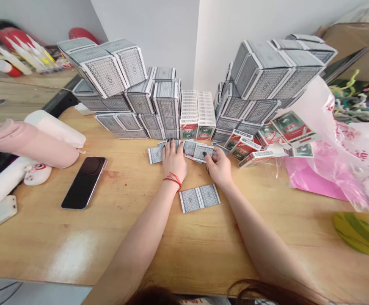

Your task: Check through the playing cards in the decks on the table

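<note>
Head view shows us a row of flat grey-and-white patterned card packets (199, 151) lying left to right on the light wooden table (76, 250). Our left hand (174, 161) and our right hand (218, 167) both lie on this row from the near side, equally close, but we cannot tell if they grasp or only touch.

Grey lattice print with white borders on the card packs (199, 198); red-green labels on the loose boxes (294, 127).

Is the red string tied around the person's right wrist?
No, the red string is tied around the wrist of the left hand, and the wrist of the right hand is bare.
</note>
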Motion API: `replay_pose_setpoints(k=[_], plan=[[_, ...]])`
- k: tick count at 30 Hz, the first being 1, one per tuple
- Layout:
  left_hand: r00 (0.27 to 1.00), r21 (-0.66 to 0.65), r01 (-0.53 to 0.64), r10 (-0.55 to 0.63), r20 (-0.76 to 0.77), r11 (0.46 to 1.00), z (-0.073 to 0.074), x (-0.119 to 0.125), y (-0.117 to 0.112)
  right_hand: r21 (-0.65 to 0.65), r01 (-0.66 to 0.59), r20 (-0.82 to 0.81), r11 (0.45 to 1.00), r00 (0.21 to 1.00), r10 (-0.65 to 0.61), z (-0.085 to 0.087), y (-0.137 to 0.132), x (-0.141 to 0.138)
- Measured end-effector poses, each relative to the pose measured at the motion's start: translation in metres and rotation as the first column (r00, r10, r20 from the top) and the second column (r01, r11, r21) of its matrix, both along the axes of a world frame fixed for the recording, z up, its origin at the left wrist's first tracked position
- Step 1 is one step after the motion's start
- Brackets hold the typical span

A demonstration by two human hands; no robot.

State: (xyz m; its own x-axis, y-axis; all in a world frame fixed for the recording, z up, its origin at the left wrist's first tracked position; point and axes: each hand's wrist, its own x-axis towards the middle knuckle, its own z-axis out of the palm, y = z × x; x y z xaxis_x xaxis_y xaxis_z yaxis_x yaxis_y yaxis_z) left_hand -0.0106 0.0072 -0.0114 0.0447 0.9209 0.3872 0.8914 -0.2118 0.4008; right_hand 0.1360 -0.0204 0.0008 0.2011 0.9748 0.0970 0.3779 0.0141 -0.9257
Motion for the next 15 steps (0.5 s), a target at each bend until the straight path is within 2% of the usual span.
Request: replay_pose_setpoints(k=[4, 10, 15], plan=[[1.0, -0.016, -0.007, 0.007, -0.021, 1.0, 0.0027, -0.0013, -0.0005, 0.019, 0.06, 0.111, 0.998, 0.992, -0.062, 0.0014, 0.0017, 0.0052], [0.998, 0.001, -0.055, 0.055, 0.03, 0.998, 0.0036, -0.0016, -0.0023, 0.018, 0.007, 0.137, 1.0, 0.99, -0.01, -0.0005, 0.0028, 0.0054], [0.986, 0.107, -0.074, 0.057, 0.156, 0.991, 0.0088, 0.0004, -0.0021, 0.033, -0.012, 0.131, 0.999, 0.991, 0.007, -0.0024, 0.0017, 0.0058]])
